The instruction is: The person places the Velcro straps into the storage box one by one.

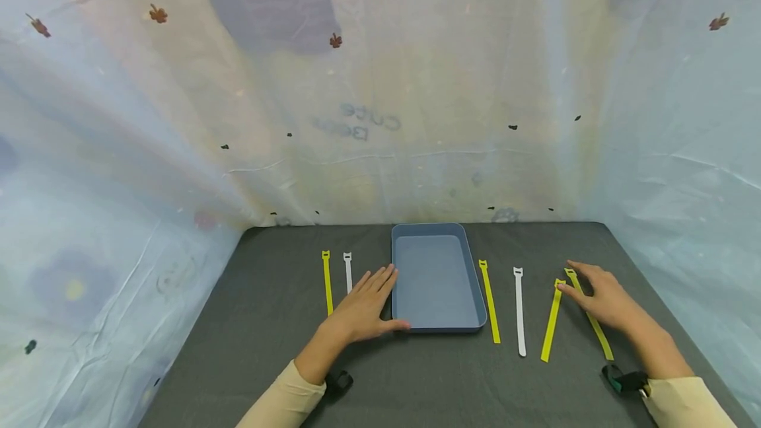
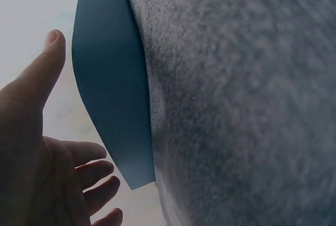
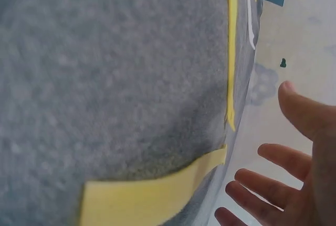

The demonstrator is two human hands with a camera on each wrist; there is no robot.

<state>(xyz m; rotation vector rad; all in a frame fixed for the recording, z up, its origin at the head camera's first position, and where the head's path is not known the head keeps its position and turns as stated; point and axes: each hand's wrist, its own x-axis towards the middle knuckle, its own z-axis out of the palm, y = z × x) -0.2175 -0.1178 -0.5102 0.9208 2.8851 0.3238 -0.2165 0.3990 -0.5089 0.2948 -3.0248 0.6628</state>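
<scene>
We see the left hand (image 1: 364,309) with its fingers straight and spread, holding nothing, at 8 o'clock of the blue-grey tray (image 1: 438,283), 12 being the far side. Its fingertips lie at the tray's left edge and its thumb at the near corner; we cannot tell whether they press. Resting there, it may serve to keep the tray from sliding.

The right hand (image 1: 606,297), out at 3 o'clock, is free too, thumb and fingers parted. It reaches over the slotted heads of the middle yellow strip (image 1: 551,325) and the outermost yellow strip (image 1: 598,335); we cannot tell whether it touches either. The parted thumb and fingers seem shaped for a light pinch. Those two strips' heads lie close while their tails splay toward 5 and 7 o'clock.

Nearer the tray, toward 4 o'clock, lie the innermost yellow strip (image 1: 489,302) and the right-side white strip (image 1: 520,316). At 9 o'clock we find the left-side white strip (image 1: 348,273), partly hidden by the hand, then the left-side yellow strip (image 1: 327,283). All heads point roughly to 12, probably set side by side for easy reach.

Inside the tray we see only its flat floor. It sits between both groups on dark grey cloth (image 1: 434,382), before a printed curtain (image 1: 434,84).
</scene>
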